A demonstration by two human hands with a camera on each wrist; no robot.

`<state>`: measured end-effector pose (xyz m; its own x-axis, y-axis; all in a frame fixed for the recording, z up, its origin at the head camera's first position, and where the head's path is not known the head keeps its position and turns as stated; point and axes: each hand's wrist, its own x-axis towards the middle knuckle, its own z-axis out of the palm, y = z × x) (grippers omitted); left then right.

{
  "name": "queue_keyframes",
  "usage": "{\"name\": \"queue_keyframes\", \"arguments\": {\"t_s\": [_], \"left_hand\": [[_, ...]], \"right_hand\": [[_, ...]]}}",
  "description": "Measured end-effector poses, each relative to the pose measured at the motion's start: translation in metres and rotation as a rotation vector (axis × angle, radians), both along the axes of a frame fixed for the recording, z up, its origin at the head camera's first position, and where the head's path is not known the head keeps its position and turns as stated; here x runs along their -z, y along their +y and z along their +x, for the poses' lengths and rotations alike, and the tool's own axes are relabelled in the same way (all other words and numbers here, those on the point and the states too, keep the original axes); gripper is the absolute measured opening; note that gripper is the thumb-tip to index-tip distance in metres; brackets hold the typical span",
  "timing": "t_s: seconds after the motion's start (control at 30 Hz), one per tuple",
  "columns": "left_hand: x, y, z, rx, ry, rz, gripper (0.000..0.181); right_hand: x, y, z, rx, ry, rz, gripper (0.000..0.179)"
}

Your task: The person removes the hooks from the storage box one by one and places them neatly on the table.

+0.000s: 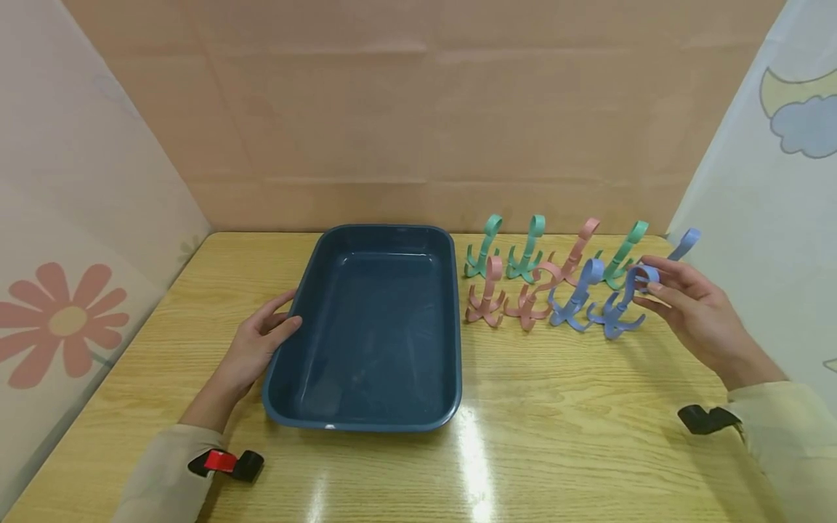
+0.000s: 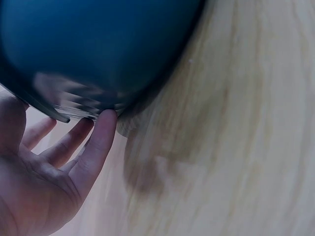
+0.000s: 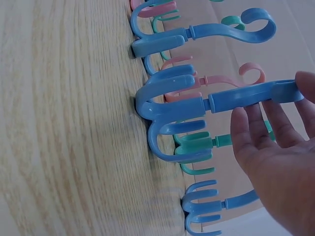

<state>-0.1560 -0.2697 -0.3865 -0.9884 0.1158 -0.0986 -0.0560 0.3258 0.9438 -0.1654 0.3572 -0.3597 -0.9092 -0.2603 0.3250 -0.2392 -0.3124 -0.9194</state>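
Note:
A deep blue rectangular tray (image 1: 366, 349) stands on the table, with nothing in it. My left hand (image 1: 251, 347) holds its left rim, thumb over the edge and fingers against the outer wall; in the left wrist view the fingertips touch the tray (image 2: 113, 44) from outside. At the right, my right hand (image 1: 702, 316) pinches the curled top of a blue multi-prong hanging hook (image 1: 615, 316). The right wrist view shows this blue hook (image 3: 179, 105) upright, its prongs at the tabletop, the thumb on the curl and fingers behind the stem.
Several more hooks stand in two rows right of the tray: green hooks (image 1: 484, 250), pink hooks (image 1: 487, 294), and other blue hooks (image 1: 578, 294). A brown paper-like wall (image 1: 418, 131) rises behind the wooden table (image 1: 556, 436). Patterned side walls (image 1: 771, 254) flank it.

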Motion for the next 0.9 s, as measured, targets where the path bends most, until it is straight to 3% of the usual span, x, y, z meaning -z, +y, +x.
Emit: {"name": "queue_keyframes", "arguments": {"t_s": [0.33, 0.43, 0.5, 0.6, 0.77, 0.9], "left_hand": [[0.002, 0.001, -0.001, -0.003, 0.006, -0.016, 0.065], [0.002, 0.001, -0.001, 0.0, 0.005, -0.018, 0.066], [0.003, 0.001, -0.002, 0.0, 0.006, -0.021, 0.066], [0.003, 0.0, -0.002, 0.002, 0.012, -0.034, 0.065], [0.004, -0.002, 0.001, 0.014, 0.022, -0.098, 0.065], [0.002, -0.006, 0.003, 0.018, 0.031, -0.145, 0.065]], "right_hand": [[0.004, 0.003, 0.004, 0.067, -0.065, 0.037, 0.046], [0.003, 0.003, 0.009, 0.112, -0.09, 0.044, 0.045], [0.002, 0.002, 0.015, 0.186, -0.103, 0.107, 0.043], [-0.002, 0.002, 0.026, 0.323, -0.115, 0.324, 0.04], [-0.01, 0.0, 0.047, 0.528, -0.112, 0.882, 0.044], [-0.013, 0.002, 0.059, 0.624, -0.086, 1.134, 0.052]]}}
